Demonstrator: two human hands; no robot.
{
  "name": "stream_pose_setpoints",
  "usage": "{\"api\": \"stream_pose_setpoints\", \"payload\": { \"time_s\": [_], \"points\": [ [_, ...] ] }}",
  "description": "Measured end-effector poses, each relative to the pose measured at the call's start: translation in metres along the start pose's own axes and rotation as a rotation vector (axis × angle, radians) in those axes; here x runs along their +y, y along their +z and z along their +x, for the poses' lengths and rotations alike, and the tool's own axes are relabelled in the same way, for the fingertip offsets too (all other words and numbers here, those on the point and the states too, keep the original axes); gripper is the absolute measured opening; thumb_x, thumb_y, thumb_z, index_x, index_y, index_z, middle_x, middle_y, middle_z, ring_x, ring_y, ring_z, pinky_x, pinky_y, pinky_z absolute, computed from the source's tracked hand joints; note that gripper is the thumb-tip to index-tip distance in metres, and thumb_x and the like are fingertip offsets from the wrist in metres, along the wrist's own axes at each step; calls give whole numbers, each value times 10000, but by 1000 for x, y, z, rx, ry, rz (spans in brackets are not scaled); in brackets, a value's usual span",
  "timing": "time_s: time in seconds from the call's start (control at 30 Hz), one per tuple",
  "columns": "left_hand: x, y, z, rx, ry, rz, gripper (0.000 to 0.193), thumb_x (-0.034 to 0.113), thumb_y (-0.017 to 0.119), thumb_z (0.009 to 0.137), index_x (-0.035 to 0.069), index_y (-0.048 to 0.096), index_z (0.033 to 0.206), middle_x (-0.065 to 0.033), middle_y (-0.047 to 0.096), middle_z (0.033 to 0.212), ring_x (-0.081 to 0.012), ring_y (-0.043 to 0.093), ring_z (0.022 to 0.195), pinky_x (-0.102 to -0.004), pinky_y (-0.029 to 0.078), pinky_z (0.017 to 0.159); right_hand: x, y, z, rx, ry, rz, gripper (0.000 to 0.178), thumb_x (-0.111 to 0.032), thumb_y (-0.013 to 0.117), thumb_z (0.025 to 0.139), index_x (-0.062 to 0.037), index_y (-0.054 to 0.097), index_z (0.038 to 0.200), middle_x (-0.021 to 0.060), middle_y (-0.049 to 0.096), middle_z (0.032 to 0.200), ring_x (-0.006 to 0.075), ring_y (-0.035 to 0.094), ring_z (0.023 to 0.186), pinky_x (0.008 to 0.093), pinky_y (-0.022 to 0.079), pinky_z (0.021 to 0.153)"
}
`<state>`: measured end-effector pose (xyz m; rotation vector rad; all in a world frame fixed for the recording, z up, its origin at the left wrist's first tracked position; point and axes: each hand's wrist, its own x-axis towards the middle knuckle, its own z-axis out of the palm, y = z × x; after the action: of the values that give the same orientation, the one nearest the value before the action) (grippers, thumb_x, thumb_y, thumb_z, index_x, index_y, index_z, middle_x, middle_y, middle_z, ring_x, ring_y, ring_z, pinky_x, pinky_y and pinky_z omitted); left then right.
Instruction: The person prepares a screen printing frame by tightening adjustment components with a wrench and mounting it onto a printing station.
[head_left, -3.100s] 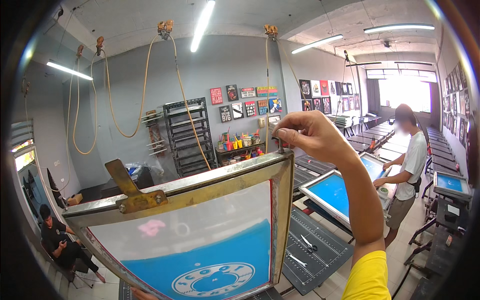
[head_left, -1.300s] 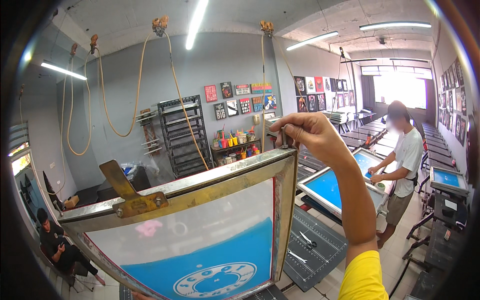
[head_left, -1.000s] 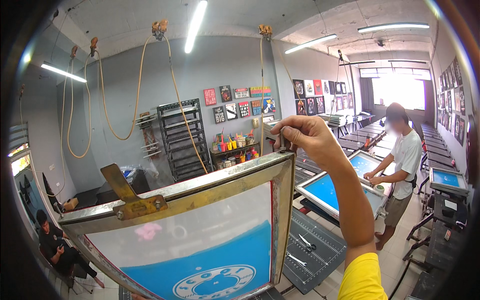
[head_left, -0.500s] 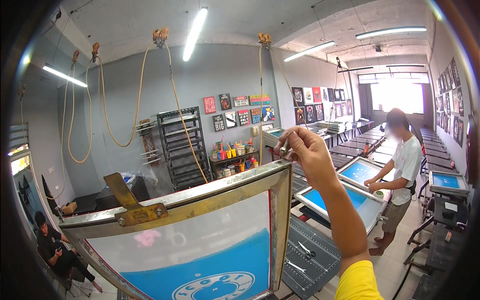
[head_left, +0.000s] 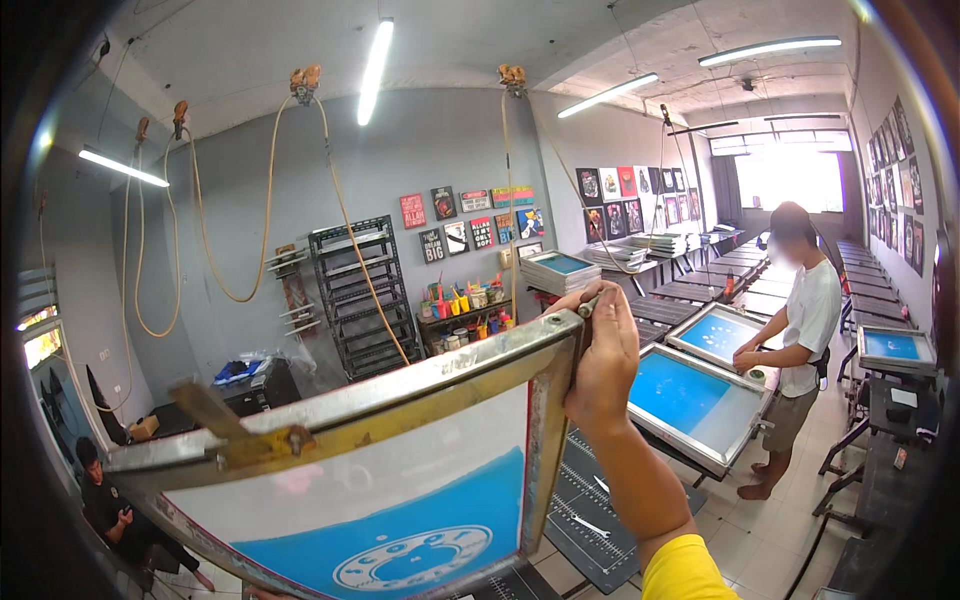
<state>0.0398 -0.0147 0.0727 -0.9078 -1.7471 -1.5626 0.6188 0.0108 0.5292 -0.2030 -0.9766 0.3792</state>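
A metal-framed printing screen [head_left: 400,387] stands tilted close in front of me. Its mesh is pale above and blue below, with a round white design. My right hand [head_left: 606,355] has its fingers closed round the upper right corner of this screen. A small metal bolt-like piece [head_left: 588,308] sticks up at the fingertips, beside the corner; whether the fingers pinch it I cannot tell. On the top bar, toward the left, is a yellowish metal bracket [head_left: 262,446], blurred by motion. My left hand is not visible.
Below the screen lies a dark board with grid marks [head_left: 575,490], holding a wrench [head_left: 591,526]. Another person [head_left: 812,310] stands at the right by more blue screens [head_left: 680,392]. A seated person [head_left: 115,500] is far left. Hoses [head_left: 345,215] hang from above; a black rack [head_left: 360,290] stands behind.
My right hand has come down from pinching the small metal piece above the corner to lie against the screen's right edge. The screen has shifted left and down in view.
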Motion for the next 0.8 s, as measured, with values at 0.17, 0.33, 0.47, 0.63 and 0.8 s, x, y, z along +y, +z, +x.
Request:
{"api": "stream_pose_setpoints", "payload": {
  "time_s": [0.17,0.33,0.47,0.63,0.8],
  "points": [
    [12,12,6,-21,-42,-137,439,361,510,944,-20,481,1158,-203,549,1090,-364,549,994,-497,423,949,-4,-4,-26,-25,-120,151,270,-314,296,1063,-74,401,996,133,543,665,175,519,547,282,464,547],
    [22,32,12,-78,-119,-413,449,448,487,937,17,482,1063,-147,528,1029,-301,531,974,-478,392,984,5,-25,-55,-117,-258,254,251,-311,279,1062,-83,364,1000,151,519,591,194,473,486,277,431,480],
    [24,43,11,-142,-224,-714,474,518,468,932,47,483,987,-102,511,981,-251,517,959,-462,367,1012,8,-33,-76,-158,-260,340,270,-296,217,1067,-69,348,1001,201,575,646,172,487,528,268,427,546],
    [25,33,-3,-260,-319,-1096,523,605,445,925,85,484,891,-46,490,920,-189,499,940,-443,336,1047,13,-41,-101,-230,-266,389,268,-317,257,1060,-70,345,1005,214,595,689,174,501,553,278,425,543],
    [130,1,-12,-300,-157,-1175,423,448,277,1028,114,452,836,-43,495,881,-189,491,909,-411,351,1031,18,-55,-116,-256,-306,353,259,-311,267,1058,-71,348,1005,213,605,692,170,501,542,273,420,530]
  ]
}}
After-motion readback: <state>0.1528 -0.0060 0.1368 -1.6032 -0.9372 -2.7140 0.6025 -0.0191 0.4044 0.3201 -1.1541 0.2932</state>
